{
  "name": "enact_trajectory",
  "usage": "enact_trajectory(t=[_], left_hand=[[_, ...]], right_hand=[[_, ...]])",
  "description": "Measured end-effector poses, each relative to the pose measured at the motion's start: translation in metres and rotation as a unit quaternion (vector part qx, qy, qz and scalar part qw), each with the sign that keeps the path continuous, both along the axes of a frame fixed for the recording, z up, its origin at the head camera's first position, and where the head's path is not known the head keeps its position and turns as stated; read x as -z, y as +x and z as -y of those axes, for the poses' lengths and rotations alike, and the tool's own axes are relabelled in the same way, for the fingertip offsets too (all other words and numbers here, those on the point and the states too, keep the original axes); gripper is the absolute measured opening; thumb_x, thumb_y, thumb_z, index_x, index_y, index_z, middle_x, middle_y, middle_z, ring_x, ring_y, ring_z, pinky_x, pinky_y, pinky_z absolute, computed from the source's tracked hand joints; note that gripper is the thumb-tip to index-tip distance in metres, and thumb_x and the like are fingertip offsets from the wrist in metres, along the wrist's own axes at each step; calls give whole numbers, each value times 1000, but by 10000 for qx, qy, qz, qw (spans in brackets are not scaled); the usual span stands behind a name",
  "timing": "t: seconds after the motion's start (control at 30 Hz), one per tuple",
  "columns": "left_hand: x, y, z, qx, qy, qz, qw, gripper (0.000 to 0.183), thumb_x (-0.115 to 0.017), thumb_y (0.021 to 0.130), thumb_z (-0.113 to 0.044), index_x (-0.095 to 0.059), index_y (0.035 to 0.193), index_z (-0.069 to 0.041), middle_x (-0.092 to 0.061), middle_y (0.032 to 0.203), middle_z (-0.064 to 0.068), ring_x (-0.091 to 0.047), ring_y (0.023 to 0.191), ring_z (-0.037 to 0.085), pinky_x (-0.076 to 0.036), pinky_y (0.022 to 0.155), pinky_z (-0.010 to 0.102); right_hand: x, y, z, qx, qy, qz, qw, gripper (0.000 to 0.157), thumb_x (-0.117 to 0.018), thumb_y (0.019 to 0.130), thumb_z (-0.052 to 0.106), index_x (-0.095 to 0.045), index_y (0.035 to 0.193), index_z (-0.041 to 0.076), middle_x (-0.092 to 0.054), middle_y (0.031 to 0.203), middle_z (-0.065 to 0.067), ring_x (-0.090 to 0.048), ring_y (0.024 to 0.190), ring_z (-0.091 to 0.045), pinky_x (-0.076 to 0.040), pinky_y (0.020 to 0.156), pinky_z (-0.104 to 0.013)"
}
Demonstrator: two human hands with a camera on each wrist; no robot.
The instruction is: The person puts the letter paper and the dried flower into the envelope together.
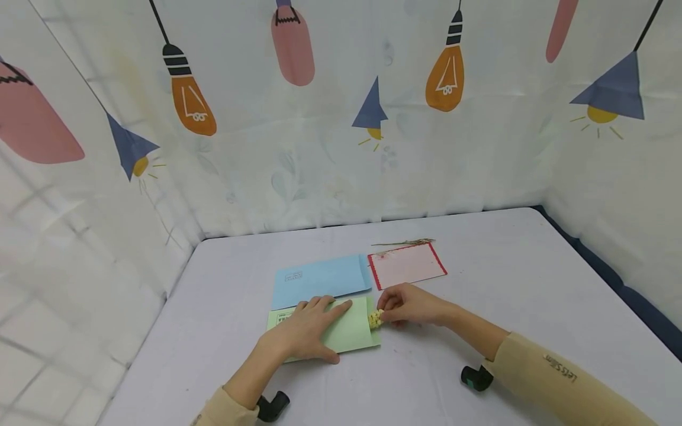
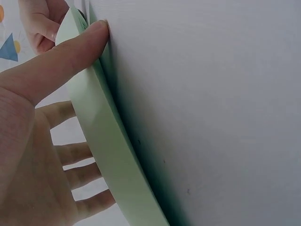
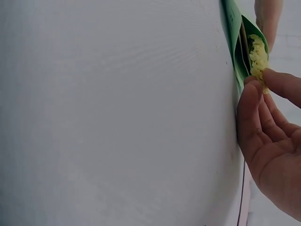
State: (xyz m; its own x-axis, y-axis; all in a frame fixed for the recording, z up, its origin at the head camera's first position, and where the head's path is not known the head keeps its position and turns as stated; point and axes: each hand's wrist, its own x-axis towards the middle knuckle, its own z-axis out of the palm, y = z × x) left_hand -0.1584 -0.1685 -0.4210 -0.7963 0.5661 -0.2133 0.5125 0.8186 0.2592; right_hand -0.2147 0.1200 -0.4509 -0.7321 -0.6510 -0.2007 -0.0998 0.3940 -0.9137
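Observation:
A pale green envelope lies on the table with its opening to the right. My left hand rests across it, fingers spread and straight, the thumb along its near edge. At the opening, my right hand pinches a bunch of small yellow dried flowers between thumb and fingertips. In the right wrist view, the mouth of the envelope bows apart and the yellow flowers sit partly inside it, beside a brownish layer. The flowers' inner end is hidden by the envelope.
Behind the green envelope lies a light blue envelope. To its right is a pale pink card or envelope with red edges, and beyond that a thin dried sprig. A printed curtain encloses the white table.

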Motion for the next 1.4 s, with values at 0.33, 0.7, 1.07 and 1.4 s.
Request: enact_trajectory(t=[0.33, 0.7, 1.07, 1.4], left_hand=[[-4, -3, -5, 44, -23, 44, 10000, 102, -86, 79, -52, -33, 163, -25, -39, 155, 12, -38, 141, 33, -31, 112, 57], [-2, -5, -11, 112, -33, 66, 9999, 103, -86, 79, -53, -33, 163, -26, -39, 156, 10, -38, 141, 31, -31, 113, 56], [-1, -4, -13, 116, -20, 23, 9999, 102, -85, 79, -53, -34, 162, -25, -39, 155, 11, -38, 140, 32, -32, 112, 56], [1, -2, -12, 108, -22, -50, 9999, 101, -85, 79, -54, -36, 162, -25, -38, 157, 12, -37, 142, 33, -32, 112, 57]], right_hand=[[4, 2, 2, -93, -132, 155, 9998, 17, -78, 92, 14, -65, 95, 4, -68, 80, -9, -64, 65, -20, -58, 66, -33], [2, 5, 5, -86, -261, 199, 9994, 15, -79, 92, 13, -68, 95, 3, -71, 76, -13, -69, 64, -23, -60, 65, -34], [2, 5, 5, -124, -247, 297, 9992, 11, -76, 94, 13, -71, 99, 3, -74, 79, -11, -72, 69, -25, -59, 66, -32], [-2, 3, -2, -132, -255, 377, 9989, 12, -73, 96, 12, -70, 102, 2, -76, 87, -11, -73, 74, -28, -59, 70, -34]])
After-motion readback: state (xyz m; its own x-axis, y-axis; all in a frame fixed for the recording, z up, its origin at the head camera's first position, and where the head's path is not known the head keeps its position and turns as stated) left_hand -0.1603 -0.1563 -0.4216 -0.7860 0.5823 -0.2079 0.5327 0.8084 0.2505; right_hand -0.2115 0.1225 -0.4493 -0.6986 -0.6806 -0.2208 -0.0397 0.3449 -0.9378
